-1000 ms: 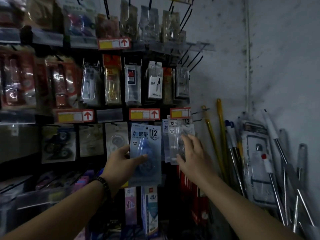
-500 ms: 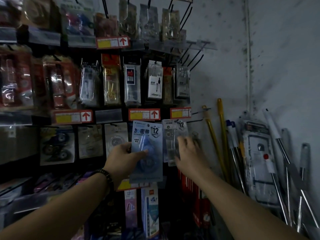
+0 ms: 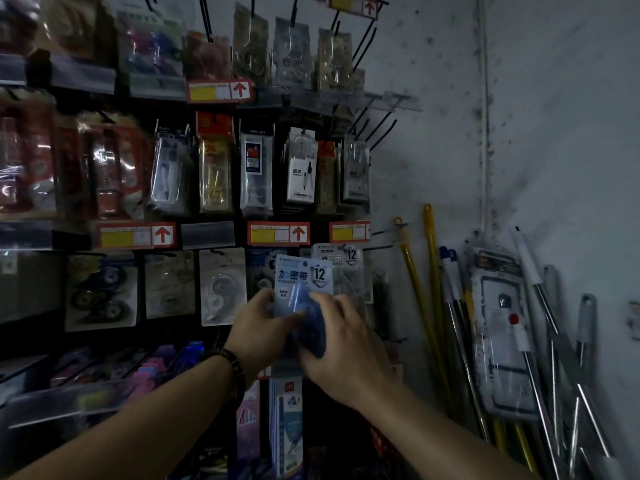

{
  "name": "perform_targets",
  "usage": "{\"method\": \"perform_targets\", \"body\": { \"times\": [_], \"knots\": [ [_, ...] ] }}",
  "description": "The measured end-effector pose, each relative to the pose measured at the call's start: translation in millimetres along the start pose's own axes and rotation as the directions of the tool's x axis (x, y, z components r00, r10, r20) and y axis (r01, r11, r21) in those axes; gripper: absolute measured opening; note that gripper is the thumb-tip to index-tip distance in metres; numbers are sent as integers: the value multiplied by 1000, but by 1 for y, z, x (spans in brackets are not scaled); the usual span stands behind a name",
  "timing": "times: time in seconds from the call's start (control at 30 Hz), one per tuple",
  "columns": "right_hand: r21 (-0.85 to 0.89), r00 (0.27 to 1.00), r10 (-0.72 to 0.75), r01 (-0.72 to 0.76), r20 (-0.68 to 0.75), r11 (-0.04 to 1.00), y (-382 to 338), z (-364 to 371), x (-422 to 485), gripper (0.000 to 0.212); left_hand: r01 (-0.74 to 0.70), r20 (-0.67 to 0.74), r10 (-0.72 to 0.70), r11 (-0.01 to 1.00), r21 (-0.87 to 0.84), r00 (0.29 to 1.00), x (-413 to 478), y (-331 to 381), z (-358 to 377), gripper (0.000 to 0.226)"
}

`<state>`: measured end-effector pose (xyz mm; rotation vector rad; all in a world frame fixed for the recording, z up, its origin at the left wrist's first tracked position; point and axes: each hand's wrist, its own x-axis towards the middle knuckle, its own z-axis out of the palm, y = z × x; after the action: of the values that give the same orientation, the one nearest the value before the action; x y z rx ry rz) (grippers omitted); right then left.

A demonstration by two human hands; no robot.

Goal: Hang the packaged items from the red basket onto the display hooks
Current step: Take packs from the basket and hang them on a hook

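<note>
At the centre of the frame both hands meet on a pale blue carded blister pack printed with a large 12. The left hand pinches its left edge, thumb across the front. The right hand curls over the dark blue blister at lower right. The pack is held up just below a red-and-yellow price label, overlapping a matching hung pack beside a black wire display hook. Yellow poles lean at right.
</note>
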<state>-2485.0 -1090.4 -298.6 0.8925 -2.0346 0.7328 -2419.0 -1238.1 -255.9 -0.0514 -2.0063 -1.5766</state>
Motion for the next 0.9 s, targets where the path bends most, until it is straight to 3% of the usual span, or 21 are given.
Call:
{"method": "perform_targets", "body": {
  "times": [0.07, 0.2, 0.37, 0.53, 0.9],
  "knots": [
    [-22, 1000, 1, 0, 23, 1000, 1, 2, -3, 92, 1, 17, -1, 1000, 10, 1000, -1, 1, 7, 28],
    [-2, 999, 42, -42, -2, 999, 11, -3, 1, 86, -49, 75, 33, 970, 236, 997, 2, 1, 7, 32],
    [-105, 984, 158, -166, -79, 980, 36, -6, 12, 80, -157, 115, 111, 812, 563, 987, 5, -3, -5, 28],
    [-160, 972, 170, -195, -160, 968, 49, 1, 24, 81, -192, 169, 109, 764, 616, 979, 4, -5, -16, 17],
    [-147, 966, 194, -220, -173, 964, 60, 22, 40, 85, -255, 241, 115, 661, 705, 964, -1, -4, -13, 25]
  ]
}}
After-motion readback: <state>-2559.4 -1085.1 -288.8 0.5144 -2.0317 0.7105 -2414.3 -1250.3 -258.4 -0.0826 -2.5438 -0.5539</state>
